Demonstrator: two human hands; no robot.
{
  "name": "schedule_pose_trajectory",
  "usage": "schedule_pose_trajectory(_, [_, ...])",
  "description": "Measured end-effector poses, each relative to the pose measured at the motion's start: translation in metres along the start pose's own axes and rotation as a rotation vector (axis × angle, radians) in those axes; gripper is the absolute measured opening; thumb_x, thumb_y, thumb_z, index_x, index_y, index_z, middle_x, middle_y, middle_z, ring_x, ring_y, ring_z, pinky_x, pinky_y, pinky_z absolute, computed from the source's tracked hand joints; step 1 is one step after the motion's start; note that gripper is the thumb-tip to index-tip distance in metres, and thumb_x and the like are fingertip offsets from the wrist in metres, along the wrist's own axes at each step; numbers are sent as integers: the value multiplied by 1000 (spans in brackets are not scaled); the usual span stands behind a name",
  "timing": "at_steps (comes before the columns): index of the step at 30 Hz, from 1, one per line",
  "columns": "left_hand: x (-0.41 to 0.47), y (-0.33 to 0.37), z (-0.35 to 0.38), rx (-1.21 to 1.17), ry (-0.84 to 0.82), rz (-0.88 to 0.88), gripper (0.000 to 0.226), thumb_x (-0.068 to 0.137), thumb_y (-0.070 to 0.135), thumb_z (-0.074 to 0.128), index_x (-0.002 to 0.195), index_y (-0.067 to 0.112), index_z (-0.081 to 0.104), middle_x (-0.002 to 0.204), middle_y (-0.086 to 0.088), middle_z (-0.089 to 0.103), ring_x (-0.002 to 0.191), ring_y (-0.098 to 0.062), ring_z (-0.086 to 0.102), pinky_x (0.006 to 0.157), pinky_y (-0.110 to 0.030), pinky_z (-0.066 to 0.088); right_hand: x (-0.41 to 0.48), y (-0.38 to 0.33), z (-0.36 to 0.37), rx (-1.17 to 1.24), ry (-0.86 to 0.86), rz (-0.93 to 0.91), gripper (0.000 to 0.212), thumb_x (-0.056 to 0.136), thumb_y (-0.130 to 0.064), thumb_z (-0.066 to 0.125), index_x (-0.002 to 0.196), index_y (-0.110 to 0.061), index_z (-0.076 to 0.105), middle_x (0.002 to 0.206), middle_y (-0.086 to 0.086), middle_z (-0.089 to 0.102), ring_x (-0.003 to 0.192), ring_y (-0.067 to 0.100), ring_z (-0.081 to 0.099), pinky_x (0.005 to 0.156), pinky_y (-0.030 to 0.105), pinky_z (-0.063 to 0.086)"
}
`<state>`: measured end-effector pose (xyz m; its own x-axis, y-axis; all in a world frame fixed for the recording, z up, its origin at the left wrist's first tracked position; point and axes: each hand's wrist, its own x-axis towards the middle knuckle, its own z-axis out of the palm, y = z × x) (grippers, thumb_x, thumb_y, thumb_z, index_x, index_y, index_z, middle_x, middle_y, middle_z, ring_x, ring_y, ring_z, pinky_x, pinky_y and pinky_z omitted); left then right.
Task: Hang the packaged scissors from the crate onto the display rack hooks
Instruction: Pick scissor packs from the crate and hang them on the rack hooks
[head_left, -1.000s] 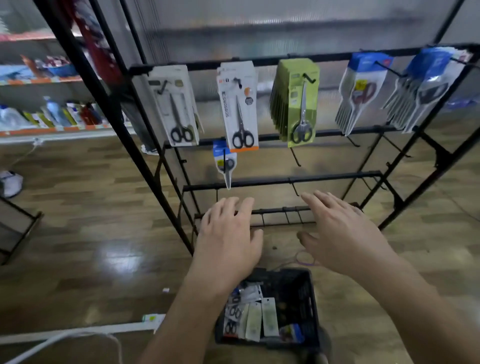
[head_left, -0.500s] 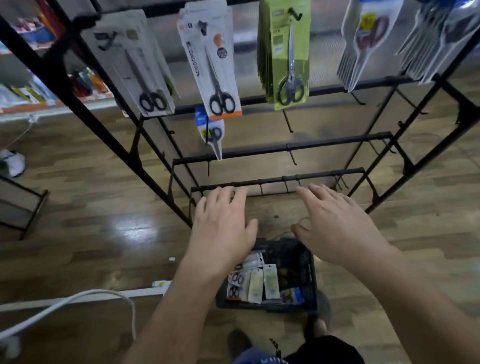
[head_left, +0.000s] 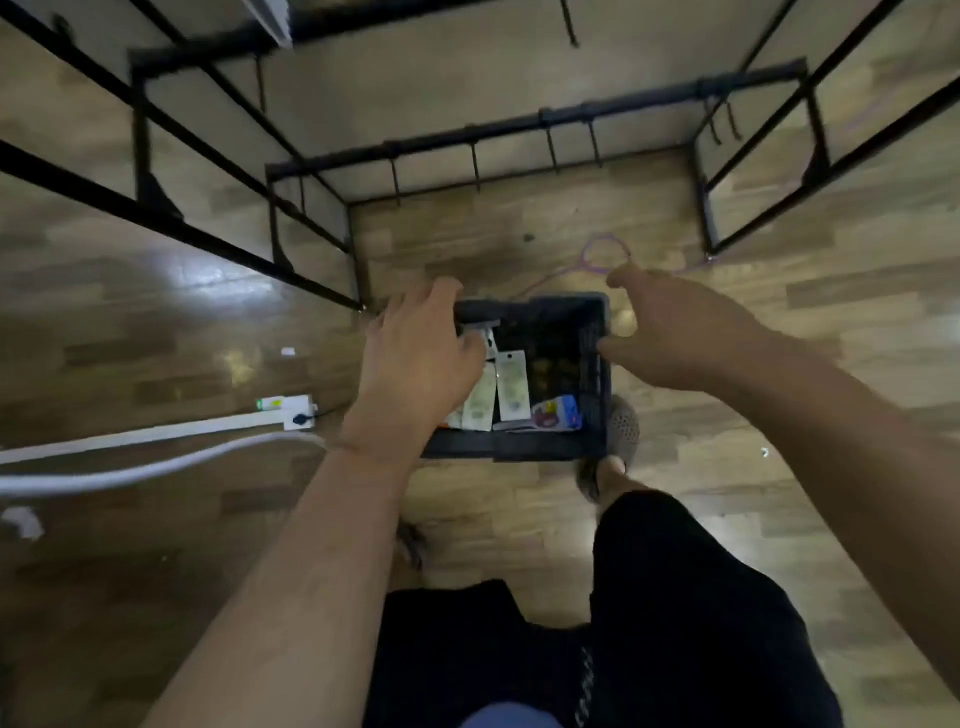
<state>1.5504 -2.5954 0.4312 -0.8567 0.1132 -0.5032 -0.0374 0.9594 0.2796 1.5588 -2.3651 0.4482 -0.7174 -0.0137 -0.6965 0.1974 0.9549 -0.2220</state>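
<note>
Flat carded packaged scissors (head_left: 511, 384) are stacked in the black slatted plastic crate (head_left: 545, 449) on glossy wood floor (head_left: 156, 338). The left grip (head_left: 421, 358) is curled over them, hold can't be told; the right grip (head_left: 675, 332) is held loose, empty, by the right rim.

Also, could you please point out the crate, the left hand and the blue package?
crate (head_left: 519, 448): head view, near wall.
left hand (head_left: 415, 364): head view, back of the hand.
blue package (head_left: 558, 413): head view, its blue end.
</note>
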Motion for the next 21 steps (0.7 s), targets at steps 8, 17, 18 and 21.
schedule_pose_trajectory(8, [134,-155,277,-107,-448,-268,58,98,30,61,149,16,38,141,-13,54,121,-37,57,101,-51,50,209,29,326,225,-475,246,64,93,-36,67,148,-17,42,133,11,55,111,30,57,85,32,46])
schedule_pose_trajectory(17, [234,-259,495,-164,-704,-454,85,98,51,63,160,10,23,159,-14,38,137,-35,46,97,-35,41,404,42,553,442,-274,480,75,90,-37,69,151,-11,35,145,15,52,126,37,55,100,38,49])
schedule_pose_trajectory(18, [242,-258,511,-155,-734,-459,84,99,51,62,160,8,25,162,-15,35,139,-35,44,99,-36,40,415,45,562,430,-238,469,78,92,-34,70,153,-9,29,148,17,49,129,38,53,101,39,47])
schedule_pose_trajectory(21, [261,-257,557,-146,-752,-467,87,99,47,63,160,3,20,163,-18,34,142,-37,43,109,-40,39,441,58,587,449,-167,474,87,90,-31,76,152,-4,22,151,18,44,134,36,49,107,38,44])
